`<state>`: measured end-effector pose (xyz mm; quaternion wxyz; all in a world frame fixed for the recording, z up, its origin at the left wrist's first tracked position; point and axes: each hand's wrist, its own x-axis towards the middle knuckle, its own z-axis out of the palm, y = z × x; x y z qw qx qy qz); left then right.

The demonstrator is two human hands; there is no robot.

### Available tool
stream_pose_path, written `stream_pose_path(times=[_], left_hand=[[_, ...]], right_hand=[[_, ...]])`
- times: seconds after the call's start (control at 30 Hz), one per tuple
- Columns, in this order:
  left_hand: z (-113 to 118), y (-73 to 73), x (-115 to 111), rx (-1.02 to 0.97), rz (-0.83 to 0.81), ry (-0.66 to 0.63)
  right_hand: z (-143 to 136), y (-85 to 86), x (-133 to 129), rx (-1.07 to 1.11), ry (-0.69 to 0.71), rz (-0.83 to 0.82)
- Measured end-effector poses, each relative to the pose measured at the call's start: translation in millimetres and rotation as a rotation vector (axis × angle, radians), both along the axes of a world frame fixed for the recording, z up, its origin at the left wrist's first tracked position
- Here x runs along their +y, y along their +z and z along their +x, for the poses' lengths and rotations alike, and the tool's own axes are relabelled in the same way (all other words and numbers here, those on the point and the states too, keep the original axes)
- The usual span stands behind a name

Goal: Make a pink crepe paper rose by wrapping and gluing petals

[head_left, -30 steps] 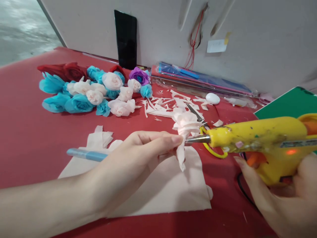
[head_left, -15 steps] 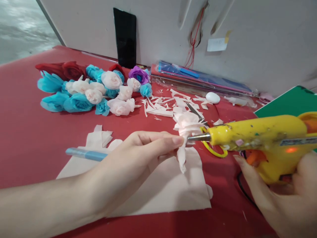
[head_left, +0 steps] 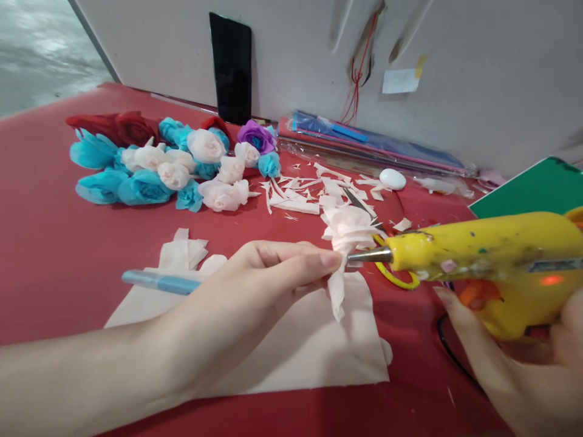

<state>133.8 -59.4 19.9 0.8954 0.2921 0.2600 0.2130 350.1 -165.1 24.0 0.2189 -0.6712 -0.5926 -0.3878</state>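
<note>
Fingers (head_left: 328, 261) of my left hand (head_left: 264, 279) pinch 1 pale pink flower (head_left: 348, 223) by its stem (head_left: 337, 297), above the pale sheet (head_left: 310, 358). My right hand (head_left: 523, 382) grips the yellow glue gun (head_left: 492, 243); from here I see its nozzle (head_left: 371, 257) beside the stem, contact unclear.

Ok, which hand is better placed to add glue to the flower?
Probably the right hand: it holds the yellow glue gun, its nozzle pointing at the stem of the pale pink flower, which the left hand pinches.
</note>
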Motion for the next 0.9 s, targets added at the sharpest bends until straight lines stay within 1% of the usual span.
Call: stream_pose_path(times=[0.2, 0.37, 0.47, 0.6, 0.7, 0.73, 0.8, 0.83, 0.9], left_hand=[[-1.3, -2.0, 0.5, -0.065, -0.009, -0.009], [-1.4, -2.6, 0.5, -0.09, 0.016, -0.017], [-1.0, -3.9, 0.7, -0.143, 0.013, -0.045], [0.7, -2.6, 0.7, -0.111, 0.023, -0.04], [1.4, -1.6, 0.1, -0.079, 0.065, -0.041], [1.3, -1.5, -0.1, -0.066, 0.072, -0.043], [1.0, -1.8, -0.4, -0.037, 0.075, -0.036], [0.8, -2.0, -0.4, -0.029, 0.075, -0.028], [0.5, -2.6, -0.2, -0.026, 0.076, -0.023]], right_hand=[[-0.5, 2.8, 0.8, -0.061, -0.002, -0.014], [4.4, -2.1, -1.4, 0.019, -0.009, 0.032], [1.9, -2.9, -3.9, 0.044, -0.03, -0.014], [-1.3, -6.1, -11.3, 0.174, -0.109, -0.093], [0.0, -8.6, -13.7, 0.249, -0.174, -0.086], [0.6, -8.3, -12.7, 0.237, -0.156, -0.075], [1.4, -5.9, -8.3, 0.173, -0.078, -0.054], [1.5, -4.1, -5.6, 0.117, -0.008, -0.036], [1.3, -0.6, -1.0, 0.048, 0.033, -0.026]])
